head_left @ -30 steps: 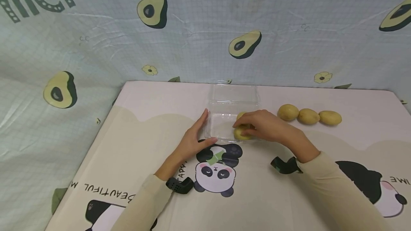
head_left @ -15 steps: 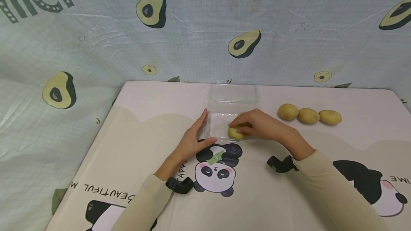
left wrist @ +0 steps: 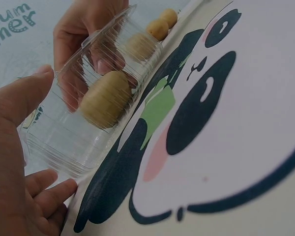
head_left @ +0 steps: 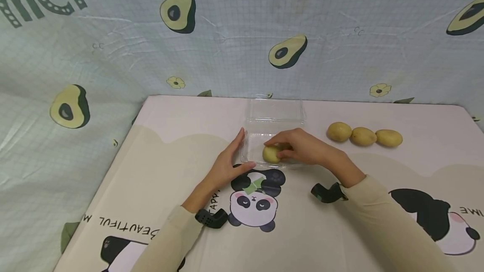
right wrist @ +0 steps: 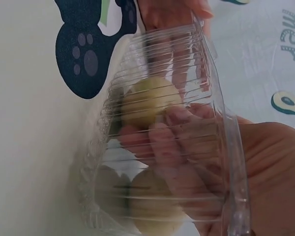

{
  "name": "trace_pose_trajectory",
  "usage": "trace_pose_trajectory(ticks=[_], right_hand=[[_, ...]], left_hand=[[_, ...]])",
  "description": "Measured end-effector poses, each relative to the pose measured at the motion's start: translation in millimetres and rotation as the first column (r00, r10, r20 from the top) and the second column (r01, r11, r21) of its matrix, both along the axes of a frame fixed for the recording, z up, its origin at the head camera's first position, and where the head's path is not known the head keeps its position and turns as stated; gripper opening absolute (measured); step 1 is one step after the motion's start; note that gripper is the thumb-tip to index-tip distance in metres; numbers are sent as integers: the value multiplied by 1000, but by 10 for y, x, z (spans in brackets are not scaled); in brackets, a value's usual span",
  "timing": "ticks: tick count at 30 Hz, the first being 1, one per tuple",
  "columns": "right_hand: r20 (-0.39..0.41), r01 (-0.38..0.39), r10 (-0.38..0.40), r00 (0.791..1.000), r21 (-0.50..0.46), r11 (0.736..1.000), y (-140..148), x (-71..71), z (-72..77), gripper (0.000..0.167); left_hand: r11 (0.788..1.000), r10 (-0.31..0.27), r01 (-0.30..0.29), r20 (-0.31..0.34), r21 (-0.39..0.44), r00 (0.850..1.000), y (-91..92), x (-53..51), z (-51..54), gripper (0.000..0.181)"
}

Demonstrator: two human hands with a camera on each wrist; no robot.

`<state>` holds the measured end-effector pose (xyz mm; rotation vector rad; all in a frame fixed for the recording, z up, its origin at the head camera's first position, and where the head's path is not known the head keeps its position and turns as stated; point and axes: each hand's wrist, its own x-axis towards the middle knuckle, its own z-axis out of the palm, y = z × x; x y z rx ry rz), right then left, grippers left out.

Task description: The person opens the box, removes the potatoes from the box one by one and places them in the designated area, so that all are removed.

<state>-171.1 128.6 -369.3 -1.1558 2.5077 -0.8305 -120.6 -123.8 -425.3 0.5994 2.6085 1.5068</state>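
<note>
A clear plastic clamshell box point(head_left: 253, 146) lies with its hinged lid point(head_left: 276, 109) laid back toward the wall. My right hand point(head_left: 306, 148) reaches inside and holds a yellow potato point(head_left: 270, 154) between thumb and fingers, low in the box near its front wall. Behind the ridged wall, the right wrist view shows a second potato point(right wrist: 155, 209) at the box's right end; in the head view my right hand hides it. My left hand point(head_left: 226, 168) rests against the box's left end, fingers along the side and thumb at the front corner.
To the right of the box, three more potatoes point(head_left: 363, 137) lie in a touching row on the table. A panda-print cloth point(head_left: 295, 230) covers the tabletop. An avocado-print curtain point(head_left: 234, 53) hangs behind the table's back edge.
My right hand has slid left inside the box, bringing the held potato with it. The other potato, partly visible before, is now behind that hand. My left hand stays in place.
</note>
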Motion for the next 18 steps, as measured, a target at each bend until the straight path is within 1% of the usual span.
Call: trace_pose_trajectory(ticks=[4, 7, 10, 18], right_hand=[[31, -21, 21, 999, -9, 1000, -29, -5, 0, 38], [37, -42, 42, 998, -7, 999, -49, -15, 2, 37], [44, -47, 46, 998, 10, 999, -77, -25, 1, 38], [50, -46, 45, 998, 33, 998, -108, -22, 11, 46]], left_hand=[[1000, 2, -2, 4, 0, 1000, 2, -2, -5, 101], [1000, 5, -5, 4, -3, 1000, 5, -8, -4, 102], [1000, 4, -4, 4, 2, 1000, 3, -10, -4, 102], [1000, -1, 1, -3, 15, 1000, -4, -2, -5, 102]])
